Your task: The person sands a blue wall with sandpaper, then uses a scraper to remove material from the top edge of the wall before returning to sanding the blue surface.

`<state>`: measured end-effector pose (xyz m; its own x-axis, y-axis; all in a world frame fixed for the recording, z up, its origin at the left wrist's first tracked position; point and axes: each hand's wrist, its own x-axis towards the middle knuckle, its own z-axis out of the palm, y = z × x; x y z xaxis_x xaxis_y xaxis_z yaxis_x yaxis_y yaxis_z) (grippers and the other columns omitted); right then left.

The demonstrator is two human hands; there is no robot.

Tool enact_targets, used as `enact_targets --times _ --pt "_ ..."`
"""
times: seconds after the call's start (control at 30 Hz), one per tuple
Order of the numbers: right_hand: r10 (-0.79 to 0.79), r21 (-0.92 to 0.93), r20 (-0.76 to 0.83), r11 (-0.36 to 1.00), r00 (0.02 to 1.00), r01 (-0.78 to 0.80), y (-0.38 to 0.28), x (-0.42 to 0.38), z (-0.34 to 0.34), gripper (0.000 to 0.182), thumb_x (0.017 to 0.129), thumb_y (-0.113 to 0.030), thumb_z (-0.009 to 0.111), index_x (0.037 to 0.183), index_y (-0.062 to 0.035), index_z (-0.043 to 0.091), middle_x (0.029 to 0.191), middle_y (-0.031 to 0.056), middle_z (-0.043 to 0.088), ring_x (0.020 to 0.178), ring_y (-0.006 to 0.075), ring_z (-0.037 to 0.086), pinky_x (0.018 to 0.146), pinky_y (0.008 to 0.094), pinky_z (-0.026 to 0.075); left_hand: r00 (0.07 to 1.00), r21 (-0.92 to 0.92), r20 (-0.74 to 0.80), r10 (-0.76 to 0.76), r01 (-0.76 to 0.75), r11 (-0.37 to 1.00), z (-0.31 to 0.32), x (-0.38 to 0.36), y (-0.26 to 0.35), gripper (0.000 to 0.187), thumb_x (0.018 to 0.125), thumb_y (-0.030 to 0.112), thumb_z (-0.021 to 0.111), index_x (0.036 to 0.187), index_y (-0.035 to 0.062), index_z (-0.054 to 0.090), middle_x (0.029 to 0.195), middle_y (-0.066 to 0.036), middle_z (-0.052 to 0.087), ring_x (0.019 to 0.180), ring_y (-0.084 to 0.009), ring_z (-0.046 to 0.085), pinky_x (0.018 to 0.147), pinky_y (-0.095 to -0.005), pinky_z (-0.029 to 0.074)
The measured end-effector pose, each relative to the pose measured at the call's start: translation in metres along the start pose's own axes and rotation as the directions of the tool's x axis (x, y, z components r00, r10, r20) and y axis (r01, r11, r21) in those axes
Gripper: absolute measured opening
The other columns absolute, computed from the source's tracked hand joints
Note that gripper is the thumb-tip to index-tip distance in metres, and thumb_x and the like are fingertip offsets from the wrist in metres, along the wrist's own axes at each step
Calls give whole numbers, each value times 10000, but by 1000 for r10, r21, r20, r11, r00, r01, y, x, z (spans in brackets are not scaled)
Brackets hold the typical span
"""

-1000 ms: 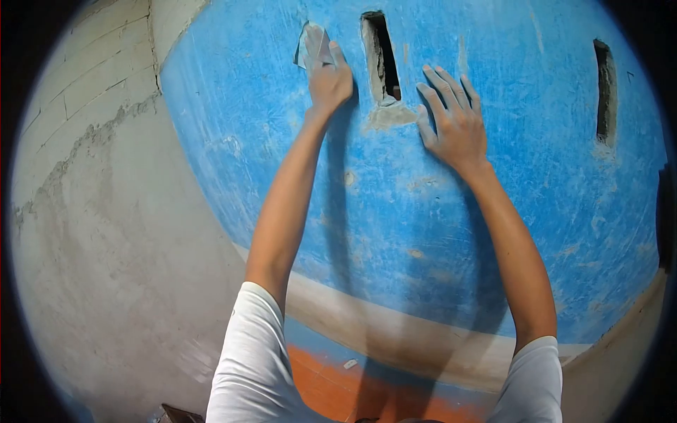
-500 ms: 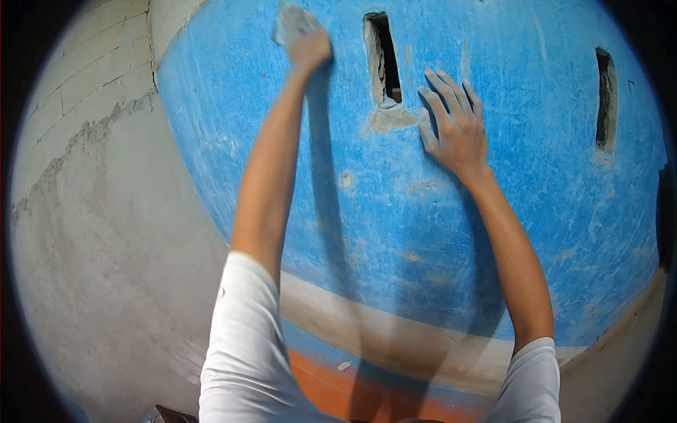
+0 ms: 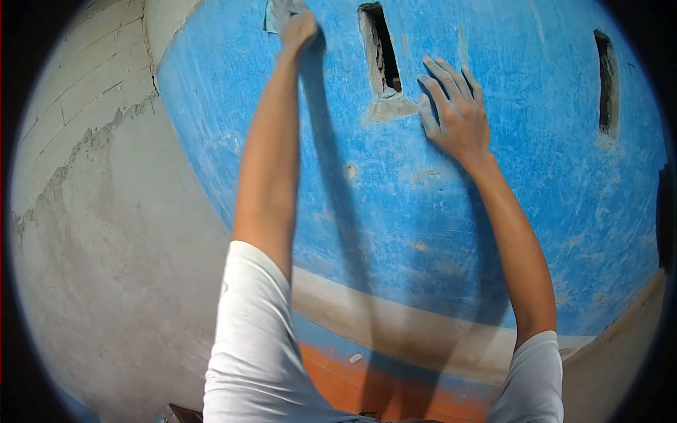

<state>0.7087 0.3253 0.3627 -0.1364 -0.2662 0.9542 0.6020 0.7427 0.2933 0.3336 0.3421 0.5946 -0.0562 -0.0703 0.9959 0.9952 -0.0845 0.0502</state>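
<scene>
High at the top of the view, my left hand (image 3: 297,27) presses a pale blue-grey sheet of sandpaper (image 3: 271,20) against the scuffed blue wall (image 3: 395,211). Part of the sheet is covered by the fingers, which are cut by the frame's top edge. My right hand (image 3: 458,116) rests on the same wall with fingers spread and holds nothing. Greyish dust coats its fingers. Between the two hands is a narrow upright slot (image 3: 384,53) with rough broken edges and a grey patch (image 3: 391,108) under it.
A second narrow slot (image 3: 606,84) opens in the wall at the right. Bare grey cement (image 3: 106,247) meets the blue wall on the left, with blockwork (image 3: 92,63) above. Below runs a pale ledge (image 3: 331,292), then an orange floor (image 3: 328,377) with a small white object (image 3: 356,358).
My left hand and the sheet have shifted slightly up and left in view. The right hand stays at nearly the same wall spot, while the view has tilted a little downward.
</scene>
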Motion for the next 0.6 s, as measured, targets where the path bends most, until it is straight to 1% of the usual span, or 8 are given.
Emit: enact_targets --times 0.07,0.13,0.17,0.27,0.37,0.43,0.47,0.6 --pt "-2 2 0 1000 1000 2 0 0 1 292 938 -239 649 1200 -122 702 1475 31 596 1422 203 501 1238 479 330 998 -6 -56 -21 20 1000 -27 -63 75 642 1121 366 324 1609 -49 284 1710 -226 221 1597 -371 160 1312 -412 102" --pt "-11 -6 7 1000 1000 11 2 0 1 297 938 -242 653 1206 -124 701 1478 30 594 1421 203 501 1241 478 329 998 -131 50 31 -24 991 -56 -132 118 635 1126 354 330 1664 43 197 1743 -176 138 1602 -401 128 1304 -501 100" --pt "-6 -9 7 1000 1000 6 2 -2 1 299 938 -243 655 1209 -125 701 1480 30 593 1421 202 501 1242 477 329 996 -127 68 66 -57 990 -64 -167 129 631 1128 344 322 1661 31 194 1744 -179 129 1606 -385 121 1308 -483 91" --pt "-8 -6 -3 1000 1000 8 2 -3 3 306 938 -244 658 1218 -127 698 1483 31 592 1420 203 502 1242 479 331 989 -204 129 73 -46 978 -71 -170 111 626 1132 339 308 1658 19 195 1741 -194 129 1609 -364 121 1312 -457 84" --pt "-7 -4 -17 1000 1000 7 3 -4 5 309 940 -246 659 1222 -127 696 1482 30 594 1421 205 502 1238 480 339 999 -226 19 49 -43 973 -48 -66 51 647 1126 379 340 1629 -20 257 1721 -236 168 1598 -378 162 1312 -432 102" --pt "-5 -13 -18 1000 1000 5 7 -3 6 309 938 -252 665 1221 -131 696 1485 24 592 1424 203 498 1239 477 343 996 -162 90 -27 41 986 -48 -63 69 663 1125 399 335 1628 -25 254 1721 -238 166 1599 -382 151 1311 -438 103" --pt "-2 -5 -16 1000 1000 2 4 -5 7 309 937 -255 668 1220 -132 696 1486 21 590 1426 202 495 1239 476 345 989 -115 127 -71 86 990 -54 -72 79 671 1124 410 333 1627 -28 252 1721 -239 165 1599 -385 146 1310 -442 104" --pt "4 -3 -16 1000 1000 -4 4 -5 6 300 936 -241 673 1215 -131 696 1486 19 592 1424 199 500 1236 467 349 988 -55 116 103 -97 994 -67 -181 124 660 1126 388 307 1621 -45 244 1714 -249 182 1602 -393 127 1309 -449 84"
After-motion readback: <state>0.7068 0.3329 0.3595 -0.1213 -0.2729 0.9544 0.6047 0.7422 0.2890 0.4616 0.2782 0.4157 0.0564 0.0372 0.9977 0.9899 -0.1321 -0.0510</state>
